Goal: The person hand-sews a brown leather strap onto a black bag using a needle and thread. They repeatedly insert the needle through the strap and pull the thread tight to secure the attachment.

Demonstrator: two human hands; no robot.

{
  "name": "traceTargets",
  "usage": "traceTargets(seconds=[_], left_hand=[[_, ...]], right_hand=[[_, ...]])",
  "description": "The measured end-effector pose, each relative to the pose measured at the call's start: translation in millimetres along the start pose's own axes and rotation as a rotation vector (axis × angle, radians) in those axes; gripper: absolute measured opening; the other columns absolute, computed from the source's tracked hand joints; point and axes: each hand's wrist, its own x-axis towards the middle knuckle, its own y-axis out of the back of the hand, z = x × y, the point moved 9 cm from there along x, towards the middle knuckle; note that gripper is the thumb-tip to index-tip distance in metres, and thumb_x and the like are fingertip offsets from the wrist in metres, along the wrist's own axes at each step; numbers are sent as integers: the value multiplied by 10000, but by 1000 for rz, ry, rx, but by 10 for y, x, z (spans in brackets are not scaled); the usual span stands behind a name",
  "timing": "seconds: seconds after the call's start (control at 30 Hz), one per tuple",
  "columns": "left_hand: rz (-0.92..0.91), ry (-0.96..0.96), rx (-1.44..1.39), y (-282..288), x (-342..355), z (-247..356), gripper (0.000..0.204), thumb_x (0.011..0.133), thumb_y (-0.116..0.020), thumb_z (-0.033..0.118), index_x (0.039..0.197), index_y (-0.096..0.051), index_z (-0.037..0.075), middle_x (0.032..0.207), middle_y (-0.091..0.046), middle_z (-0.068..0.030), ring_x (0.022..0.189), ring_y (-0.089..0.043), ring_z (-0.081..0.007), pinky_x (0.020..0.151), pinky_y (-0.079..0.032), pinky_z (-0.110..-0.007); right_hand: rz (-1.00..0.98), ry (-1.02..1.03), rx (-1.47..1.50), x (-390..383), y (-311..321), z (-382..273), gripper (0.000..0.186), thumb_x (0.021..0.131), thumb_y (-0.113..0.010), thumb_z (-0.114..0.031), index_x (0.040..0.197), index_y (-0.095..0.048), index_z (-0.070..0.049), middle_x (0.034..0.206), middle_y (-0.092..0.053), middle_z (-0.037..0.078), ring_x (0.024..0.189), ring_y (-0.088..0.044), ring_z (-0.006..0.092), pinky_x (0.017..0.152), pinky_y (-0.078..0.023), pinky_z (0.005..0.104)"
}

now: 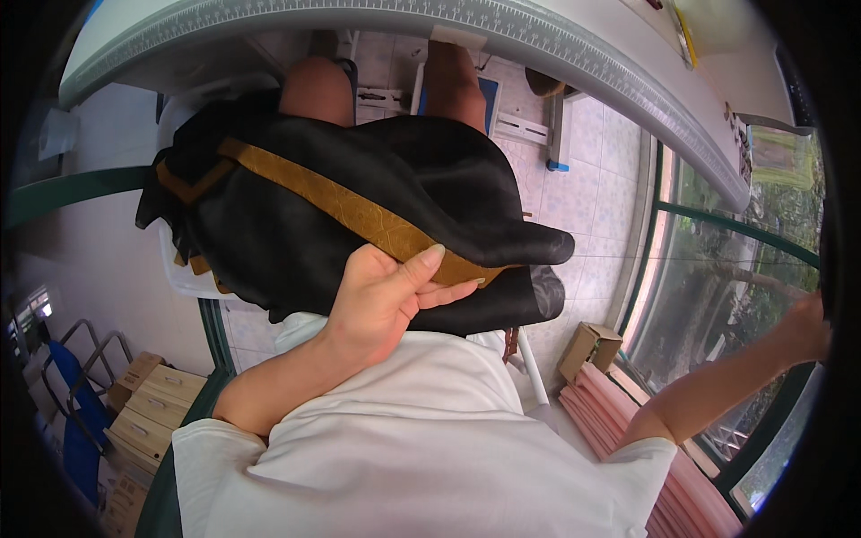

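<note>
Across my lap lies a black cloth garment with a golden-brown trim band. Its folds spill toward a white plastic tub on the left. My left hand pinches the band near its right end, thumb on top and fingers underneath. Just beyond that grip, the black cloth runs out into two rolled ends on the right. My right arm reaches far out to the right, where my right hand is cut off by the dark rim beside the window. Its fingers are hidden, and I cannot see what it touches.
A table edge with a ruler strip curves across the far side, above my knees. The white tub stands at left, wooden drawers at lower left. A cardboard box and pink curtain are by the window.
</note>
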Motion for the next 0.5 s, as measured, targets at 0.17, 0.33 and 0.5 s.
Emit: traceTargets(seconds=[0.17,0.33,0.5], left_hand=[[124,4,35,-63,-22,86,280,1054,-511,109,1137,-621,-135,1215,-672,-195,1085,-679,-227,1019,-543,-487],[136,-1,64,-20,-49,98,261,1048,-525,107,1148,-624,-113,1158,-687,-179,1039,-693,-225,986,-567,-455],[135,-26,78,-19,-44,104,239,1043,-528,92,1123,-633,-108,1097,-700,-165,1021,-696,-221,973,-577,-437]], right_hand=[[-709,-582,340,-1868,-1418,-182,37,948,-634,-10,914,-626,3,734,-636,30,588,-567,63,537,-460,201],[-975,-617,669,-2603,-2221,-980,27,936,-664,17,925,-646,34,674,-659,23,566,-582,34,503,-427,179],[-938,-680,668,-2656,-2250,-933,33,954,-650,10,946,-637,39,670,-652,20,565,-574,31,497,-422,176]])
